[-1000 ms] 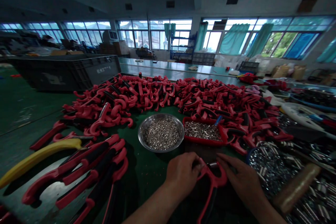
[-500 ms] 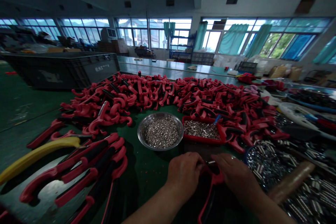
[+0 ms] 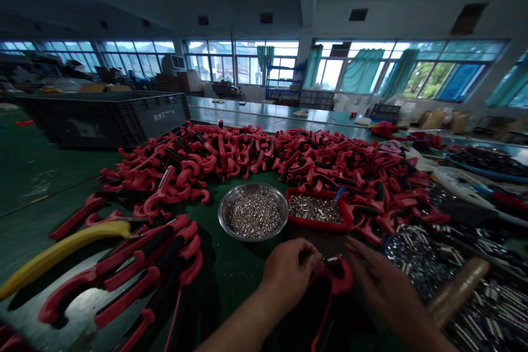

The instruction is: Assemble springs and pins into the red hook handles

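In the head view my left hand (image 3: 289, 269) pinches one arm of the forked end of a red and black plastic handle (image 3: 341, 285). A small ridged metal piece (image 3: 331, 259) sits across the top of the fork, beside my left fingertips. To the right of the handle, my right hand (image 3: 381, 283) is open and somewhat blurred, fingers stretched, apart from the fork. Just beyond my hands stand a steel bowl (image 3: 224, 220) of tiny metal parts and a red tray (image 3: 315, 225) of small metal pins, a blue piece at its edge.
A big heap of red and black handles (image 3: 247, 148) spans the table behind the bowl. More handles (image 3: 165, 264) and a yellow curved piece (image 3: 61, 250) lie at left. A hammer-like brown handle (image 3: 457, 291) rests over metal parts (image 3: 487, 313) at right. A grey crate (image 3: 124, 118) stands far left.
My right hand has let go of the forked handle and moved slightly right, uncovering the fork's right arm. My left hand keeps its hold. The view has tilted up slightly.
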Available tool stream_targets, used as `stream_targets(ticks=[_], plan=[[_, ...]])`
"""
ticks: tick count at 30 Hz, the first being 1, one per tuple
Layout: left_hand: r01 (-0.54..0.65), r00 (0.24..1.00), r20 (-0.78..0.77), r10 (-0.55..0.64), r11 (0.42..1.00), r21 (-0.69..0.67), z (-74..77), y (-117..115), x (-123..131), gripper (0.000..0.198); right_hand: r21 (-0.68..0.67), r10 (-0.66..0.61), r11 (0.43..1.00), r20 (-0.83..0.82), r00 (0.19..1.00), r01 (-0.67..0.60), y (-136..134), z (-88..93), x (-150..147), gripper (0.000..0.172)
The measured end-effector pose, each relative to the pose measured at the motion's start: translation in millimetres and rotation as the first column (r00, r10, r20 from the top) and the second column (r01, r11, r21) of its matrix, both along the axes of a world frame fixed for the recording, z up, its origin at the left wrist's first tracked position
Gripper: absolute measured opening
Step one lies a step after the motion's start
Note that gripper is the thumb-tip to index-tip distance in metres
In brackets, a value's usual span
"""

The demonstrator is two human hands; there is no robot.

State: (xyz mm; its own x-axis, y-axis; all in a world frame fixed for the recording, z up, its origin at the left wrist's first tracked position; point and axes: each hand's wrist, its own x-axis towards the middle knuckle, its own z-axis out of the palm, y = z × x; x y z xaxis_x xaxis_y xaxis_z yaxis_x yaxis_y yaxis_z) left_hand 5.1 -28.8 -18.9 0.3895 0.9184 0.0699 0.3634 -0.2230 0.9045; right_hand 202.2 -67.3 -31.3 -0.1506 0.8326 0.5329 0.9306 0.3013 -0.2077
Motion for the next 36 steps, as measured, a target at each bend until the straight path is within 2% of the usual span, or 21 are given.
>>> stream_targets(ticks=[2, 4, 7, 9, 11, 15, 17, 20, 23, 26, 30, 31, 33, 34, 36], plan=[[0.064, 0.979, 0.202, -0.026, 0.981, -0.181, 3.7, 1, 3, 0.022, -0.118, -0.024, 0.993, -0.337, 0.941, -0.018, -3, 8.4, -12, 0.027], [0.154, 0.928, 0.373, -0.007, 0.918, -0.365, 8.8, 2, 5, 0.031, -0.222, -0.018, 0.965, -0.592, 0.806, -0.142, -4, 17.4, -26, 0.024], [0.244, 0.867, 0.493, 0.073, 0.801, -0.547, 16.4, 1, 7, 0.047, -0.256, -0.013, 0.925, -0.758, 0.652, -0.279, -1, 26.8, -44, 0.024], [0.269, 0.840, 0.527, 0.130, 0.743, -0.613, 19.5, -1, 7, 0.051, -0.244, -0.004, 0.923, -0.780, 0.626, -0.298, 0, 27.8, -49, 0.022], [0.302, 0.808, 0.559, 0.189, 0.681, -0.667, 21.0, -4, 8, 0.053, -0.196, 0.040, 0.938, -0.756, 0.653, -0.285, -1, 25.7, -49, 0.019], [0.349, 0.747, 0.598, 0.291, 0.595, -0.724, 21.4, -9, 13, 0.052, 0.059, 0.197, 0.978, -0.550, 0.811, -0.198, -4, 22.4, -45, 0.010], [0.367, 0.723, 0.615, 0.314, 0.580, -0.727, 21.2, -11, 15, 0.049, 0.194, 0.244, 0.964, -0.396, 0.885, -0.179, -5, 23.0, -44, 0.010], [0.378, 0.705, 0.616, 0.352, 0.548, -0.746, 20.6, -13, 16, 0.041, 0.332, 0.259, 0.924, -0.172, 0.950, -0.192, -5, 22.6, -42, 0.014], [0.406, 0.698, 0.622, 0.356, 0.520, -0.752, 19.8, -13, 13, 0.030, 0.393, 0.243, 0.892, -0.002, 0.970, -0.223, -5, 15.9, -38, 0.017], [0.452, 0.692, 0.632, 0.349, 0.472, -0.757, 20.4, -14, 6, 0.020, 0.369, 0.249, 0.890, 0.102, 0.963, -0.269, -7, 7.1, -32, 0.024], [0.535, 0.668, 0.667, 0.330, 0.411, -0.739, 24.5, -18, 0, 0.019, 0.358, 0.326, 0.876, 0.055, 0.944, -0.324, -9, 6.3, -29, 0.028], [0.544, 0.672, 0.672, 0.312, 0.408, -0.733, 25.5, -18, 0, 0.020, 0.375, 0.331, 0.874, 0.007, 0.944, -0.310, -9, 8.1, -30, 0.024], [0.515, 0.697, 0.665, 0.270, 0.457, -0.725, 26.3, -17, 0, 0.025, 0.393, 0.299, 0.889, -0.109, 0.948, -0.235, -9, 12.0, -31, 0.015], [0.467, 0.716, 0.649, 0.258, 0.514, -0.719, 25.9, -15, -1, 0.029, 0.381, 0.272, 0.904, -0.161, 0.949, -0.195, -9, 13.2, -32, 0.011], [0.311, 0.757, 0.598, 0.264, 0.659, -0.685, 23.3, -10, -2, 0.035, 0.270, 0.221, 0.950, -0.235, 0.946, -0.155, -9, 12.7, -31, 0.010]])
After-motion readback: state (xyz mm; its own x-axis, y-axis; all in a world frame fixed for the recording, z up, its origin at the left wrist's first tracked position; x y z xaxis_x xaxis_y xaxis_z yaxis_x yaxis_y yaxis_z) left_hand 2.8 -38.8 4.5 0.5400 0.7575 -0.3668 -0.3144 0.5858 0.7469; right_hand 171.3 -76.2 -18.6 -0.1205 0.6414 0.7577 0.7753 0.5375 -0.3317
